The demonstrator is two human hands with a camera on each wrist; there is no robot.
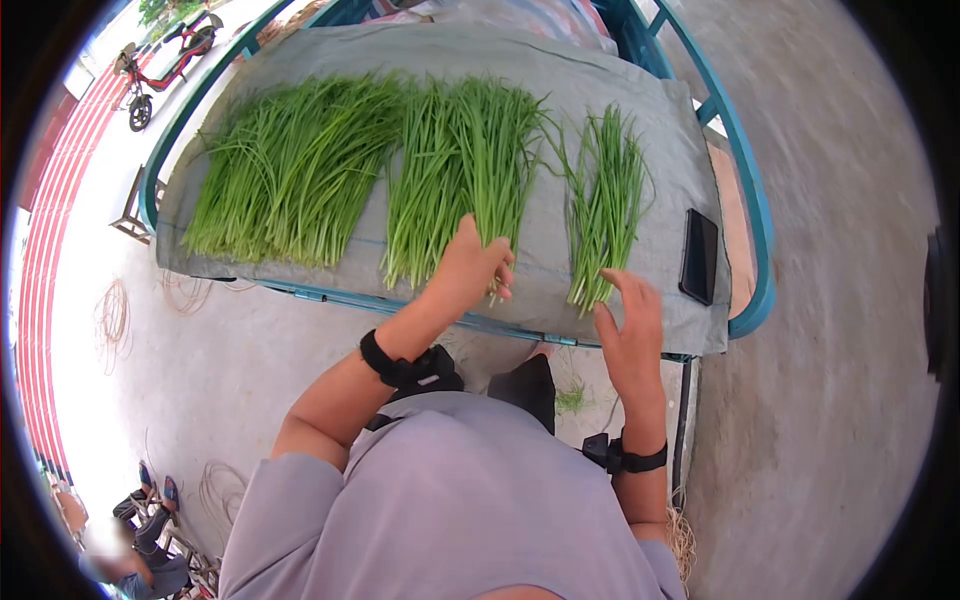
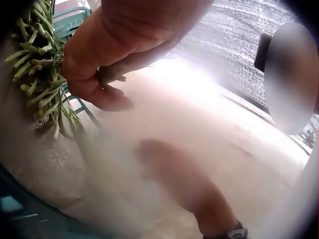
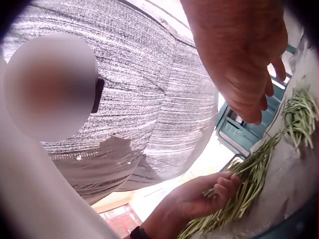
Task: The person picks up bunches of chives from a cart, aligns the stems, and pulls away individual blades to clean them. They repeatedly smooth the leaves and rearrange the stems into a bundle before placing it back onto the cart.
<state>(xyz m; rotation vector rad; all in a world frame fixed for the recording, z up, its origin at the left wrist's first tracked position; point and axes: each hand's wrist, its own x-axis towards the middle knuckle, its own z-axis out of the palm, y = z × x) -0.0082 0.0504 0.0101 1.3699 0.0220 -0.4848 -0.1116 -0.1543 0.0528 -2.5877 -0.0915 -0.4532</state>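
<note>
Long green stalks (image 1: 300,150) with pale ends are lying on a grey sheet (image 1: 545,235): a wide left bunch (image 1: 285,185), a middle bunch (image 1: 462,150), a slim right bunch (image 1: 606,190). The left hand (image 1: 468,268) is pinching stems (image 1: 493,299) at the middle bunch's lower end, partly covering it. The right hand (image 1: 632,318), fingers apart, is hovering beside the right bunch's base. A phone (image 1: 699,256) is lying farther right.

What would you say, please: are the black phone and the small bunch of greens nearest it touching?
Apart. The head view shows a strip of bare grey sheet between the phone and the small bunch.
</note>
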